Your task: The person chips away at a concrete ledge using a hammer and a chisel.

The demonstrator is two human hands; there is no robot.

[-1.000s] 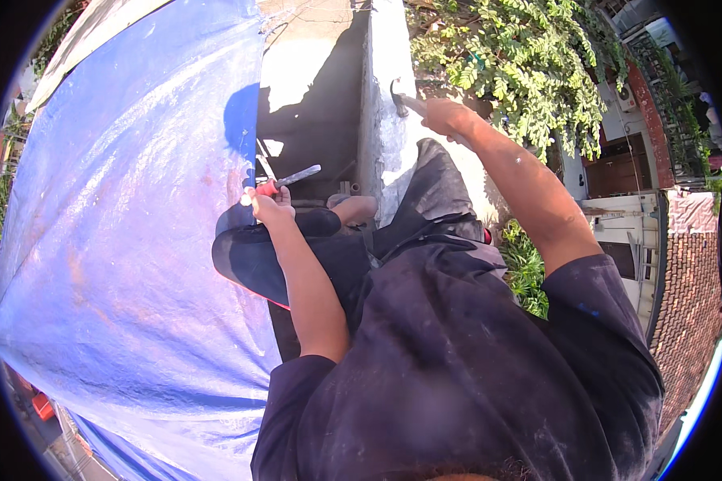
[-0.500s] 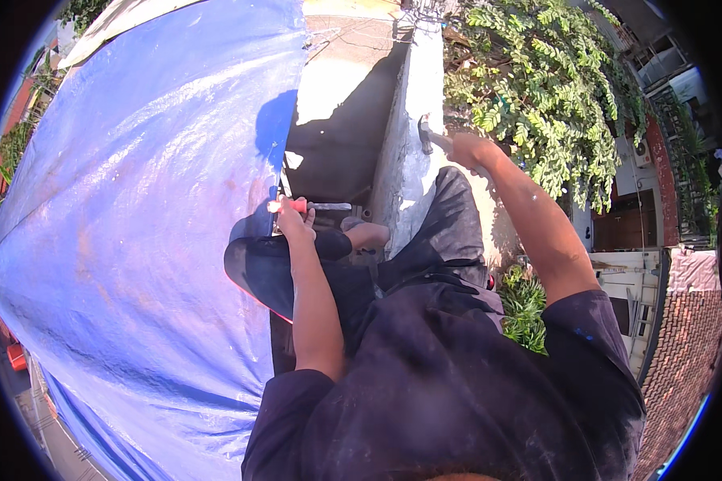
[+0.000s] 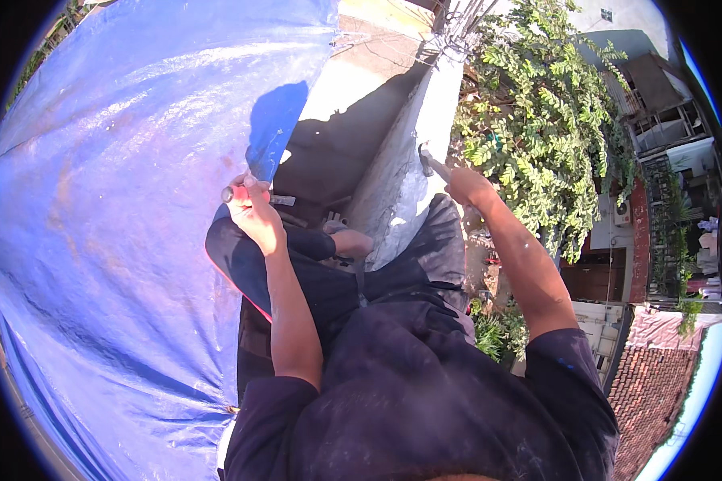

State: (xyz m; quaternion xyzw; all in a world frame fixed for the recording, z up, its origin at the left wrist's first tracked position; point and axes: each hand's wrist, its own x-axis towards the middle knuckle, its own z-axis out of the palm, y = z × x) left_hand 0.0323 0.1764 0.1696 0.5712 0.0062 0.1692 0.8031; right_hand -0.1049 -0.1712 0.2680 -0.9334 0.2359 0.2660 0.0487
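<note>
My left hand [image 3: 257,212] is closed around the red handle of a chisel-like tool [image 3: 234,194], held over the edge of the blue tarp [image 3: 136,208]. A short pale piece of its blade seems to show past my fingers; its exact tip I cannot make out. My right hand [image 3: 472,191] grips a hammer [image 3: 439,167] by its shaft. The hammer's dark head lies against or just over the top of the white-grey wall [image 3: 393,192], and I cannot tell if it touches. My bent legs in dark trousers [image 3: 417,248] straddle the wall.
A shaded gap [image 3: 321,160] drops between tarp and wall, with my bare foot [image 3: 353,244] in it. Loose wires [image 3: 457,36] gather at the wall's far end. Leafy branches [image 3: 537,120] crowd the right side. Lower right is a tiled roof [image 3: 658,369].
My left hand has shifted left with the red-handled tool, whose blade now shows much less. The hammer stays by the wall top in my right hand. The whole view has turned slightly.
</note>
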